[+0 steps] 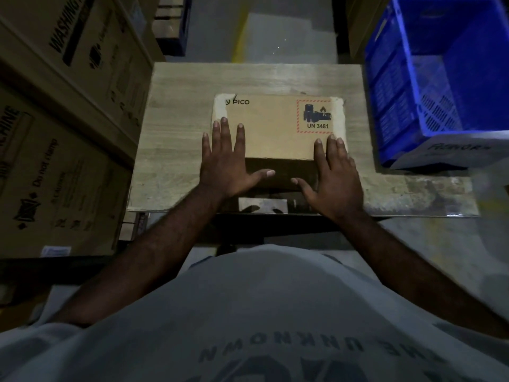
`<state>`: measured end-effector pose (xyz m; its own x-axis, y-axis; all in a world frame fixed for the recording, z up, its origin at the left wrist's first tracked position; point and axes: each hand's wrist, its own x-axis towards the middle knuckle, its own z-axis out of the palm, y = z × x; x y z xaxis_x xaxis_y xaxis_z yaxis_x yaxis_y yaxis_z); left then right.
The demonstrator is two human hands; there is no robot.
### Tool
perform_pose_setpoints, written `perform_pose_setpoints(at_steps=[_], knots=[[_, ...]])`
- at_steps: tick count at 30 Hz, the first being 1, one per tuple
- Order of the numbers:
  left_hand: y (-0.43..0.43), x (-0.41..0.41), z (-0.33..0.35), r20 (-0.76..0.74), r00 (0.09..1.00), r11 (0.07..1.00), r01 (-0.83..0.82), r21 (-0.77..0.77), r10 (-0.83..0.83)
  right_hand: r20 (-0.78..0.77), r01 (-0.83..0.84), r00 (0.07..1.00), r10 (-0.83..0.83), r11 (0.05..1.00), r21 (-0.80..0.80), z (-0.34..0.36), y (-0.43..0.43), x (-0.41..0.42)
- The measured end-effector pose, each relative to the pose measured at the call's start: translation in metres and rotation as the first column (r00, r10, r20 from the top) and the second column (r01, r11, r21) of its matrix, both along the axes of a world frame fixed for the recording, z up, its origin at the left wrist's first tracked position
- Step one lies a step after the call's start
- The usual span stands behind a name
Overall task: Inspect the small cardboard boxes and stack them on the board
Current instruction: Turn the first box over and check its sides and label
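Note:
A small brown cardboard box (275,125) with "PICO" print and a red-bordered UN 3481 battery label lies flat on the wooden board (179,111). My left hand (228,158) rests with straight, spread fingers on the box's near left corner, its thumb along the front face. Mirroring it, my right hand (333,172) lies flat on the near right corner with its thumb against the front face. Whether other boxes sit under this one is hidden.
A blue plastic crate (440,78) stands on the board's right side, a white carton (451,150) at its base. Large washing-machine cartons (68,106) wall off the left. Grey floor with a yellow line lies beyond the board.

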<state>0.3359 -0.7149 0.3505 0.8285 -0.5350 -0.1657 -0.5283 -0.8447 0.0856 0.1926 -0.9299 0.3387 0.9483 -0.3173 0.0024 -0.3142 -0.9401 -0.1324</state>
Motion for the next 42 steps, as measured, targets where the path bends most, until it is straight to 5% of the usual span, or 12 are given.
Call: perform_pose_setpoints(at_steps=[17,23,31,42], knots=[[0.0,0.003,0.012,-0.008,1.0,0.999,0.027,0.038,-0.026,0.035,-0.023,0.999,0.026,0.996,-0.088,0.018,-0.004,0.008],[-0.009,0.039,0.025,0.161,0.987,0.999,0.017,-0.049,-0.009,0.052,-0.003,0.999,0.004,1.0,-0.004,0.029,-0.017,0.052],[-0.031,0.069,0.021,-0.039,0.998,0.998,-0.051,-0.019,0.051,-0.018,0.075,0.997,-0.074,0.993,0.09,0.042,-0.036,0.096],[-0.029,0.066,0.011,-0.023,0.998,0.996,-0.056,-0.071,0.054,0.004,0.06,0.998,-0.061,0.993,0.097,0.032,-0.037,0.095]])
